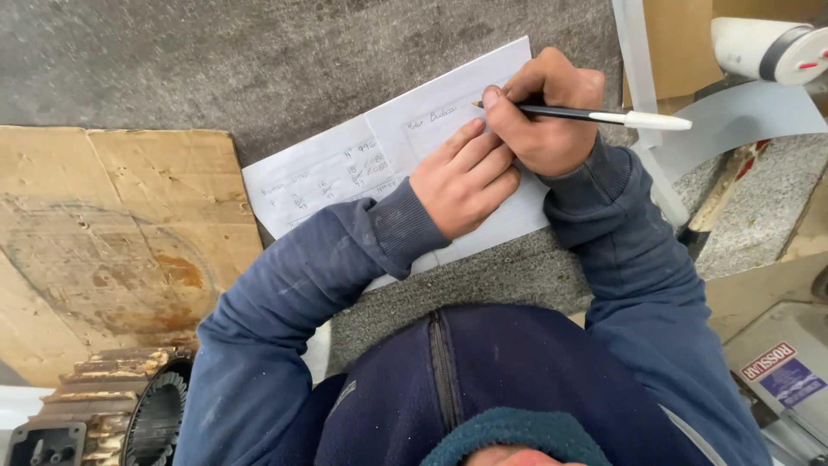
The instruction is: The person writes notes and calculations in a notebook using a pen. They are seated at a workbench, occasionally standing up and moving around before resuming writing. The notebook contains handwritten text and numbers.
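1. Head view, looking straight down: I see both hands meet over a white sheet of paper (379, 164) lying on a grey stone-like slab (259, 60) in the upper middle of the frame.
2. My right hand (548, 112) is curled around a pen (595, 115), thumb and forefinger pinching it near the tip. The dark barrel and white cap stick out toward the right edge, and the tip touches the paper just above the knuckles of the other hand, which fits a writing grip.
3. My left hand (466, 177) lies flat on the sheet, fingers together and extended toward the pen tip. I judge it is pressing the paper down so that it does not slide under the pen.
4. The paper sits tilted, its long side running from centre left up to upper right. Handwritten lines cover its left half; the right part is mostly hidden by the hands.
5. Both sleeves (285, 293) are dark blue and come in from the bottom of the frame.
6. A worn cardboard sheet (112, 233) covers the left side, just beside the paper.
7. A toothed metal gear (129, 397) shows at lower left.
8. A white cylinder (768, 47) lies at upper right, well apart from the hands.
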